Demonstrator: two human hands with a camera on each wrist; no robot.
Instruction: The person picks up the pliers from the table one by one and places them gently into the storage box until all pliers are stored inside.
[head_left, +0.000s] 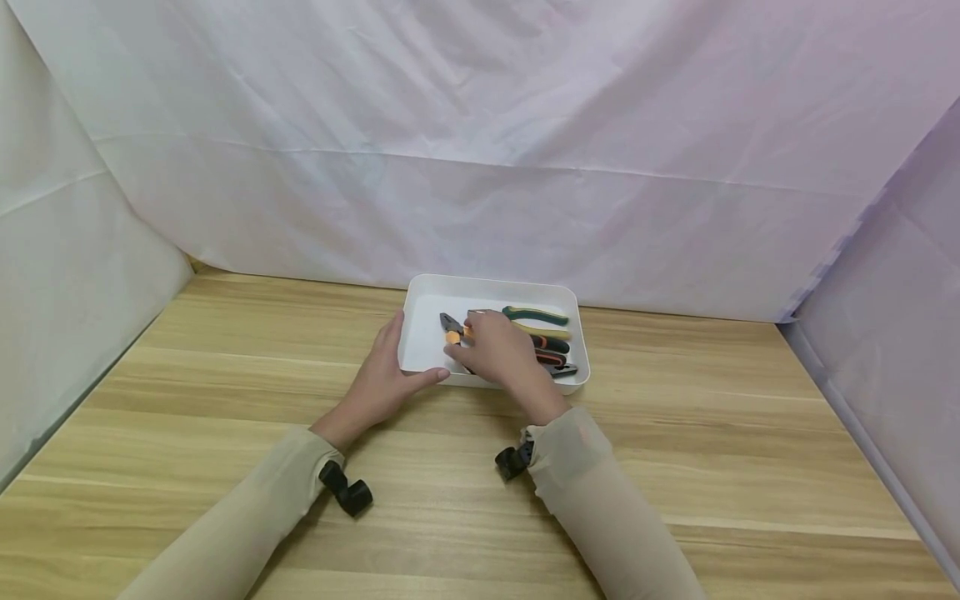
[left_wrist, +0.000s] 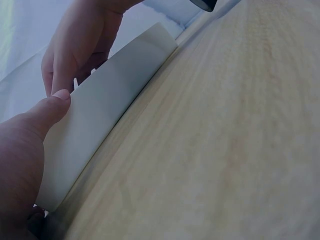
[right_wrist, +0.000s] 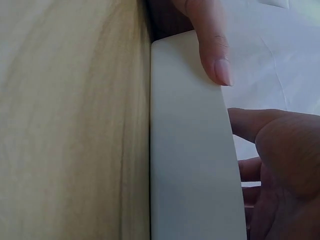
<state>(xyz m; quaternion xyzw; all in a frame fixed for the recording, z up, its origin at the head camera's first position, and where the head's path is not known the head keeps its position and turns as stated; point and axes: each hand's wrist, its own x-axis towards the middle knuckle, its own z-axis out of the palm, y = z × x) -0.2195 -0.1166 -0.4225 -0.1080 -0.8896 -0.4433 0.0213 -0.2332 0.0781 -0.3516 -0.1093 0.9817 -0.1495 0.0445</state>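
pliers [head_left: 455, 331] lie in white tray [head_left: 491, 289], directly under right hand [head_left: 497, 350], long axis left-right, head toward left hand [head_left: 382, 379] | right hand curls over them, grip hidden | left hand flat, thumb on tray's near wall | right nearer

White tray [head_left: 420, 333] on wooden table [head_left: 712, 433]
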